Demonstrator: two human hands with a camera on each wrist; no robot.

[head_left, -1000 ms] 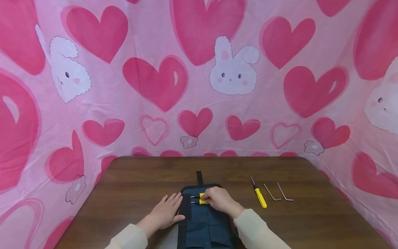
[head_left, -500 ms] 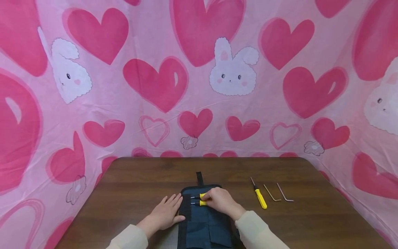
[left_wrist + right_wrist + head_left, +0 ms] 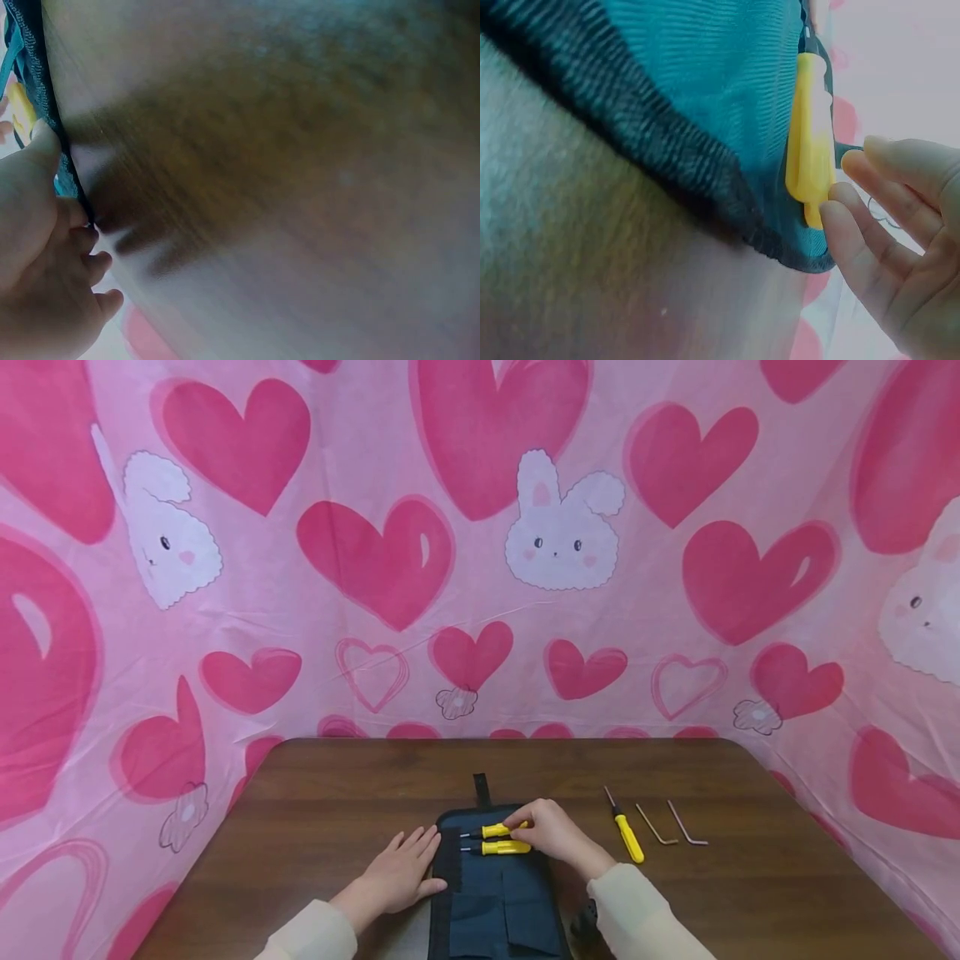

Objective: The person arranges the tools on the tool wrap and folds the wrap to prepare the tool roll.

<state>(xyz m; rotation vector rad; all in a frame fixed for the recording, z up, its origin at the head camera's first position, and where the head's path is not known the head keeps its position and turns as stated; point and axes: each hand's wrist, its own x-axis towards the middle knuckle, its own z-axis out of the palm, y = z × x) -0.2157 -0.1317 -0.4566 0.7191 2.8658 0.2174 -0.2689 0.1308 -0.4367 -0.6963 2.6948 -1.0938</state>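
Two yellow-handled screwdrivers lie side by side across the dark tool pouch (image 3: pixel 487 881), the far screwdriver (image 3: pixel 493 831) and the near screwdriver (image 3: pixel 506 847). Their shafts sit under the black strip along the pouch's left side. My right hand (image 3: pixel 555 835) is at the handle end of the far one, thumb and finger on either side of it. In the right wrist view its fingers look loosely extended beside a yellow handle (image 3: pixel 810 139); contact is hard to tell. My left hand (image 3: pixel 401 868) lies with extended fingers along the pouch's left edge, thumb over that edge.
Right of the pouch, a third yellow screwdriver (image 3: pixel 628 837) lies on the wooden table (image 3: pixel 337 785), with two hex keys, a brassy hex key (image 3: pixel 654 823) and a pinkish hex key (image 3: pixel 684 823), beside it. A black strap (image 3: pixel 482 789) extends beyond the pouch. A pink heart-patterned cloth surrounds the table.
My right hand has slid to the right along the yellow handles, so more of both shows. Both screwdrivers and my left hand stay nearly where they were.
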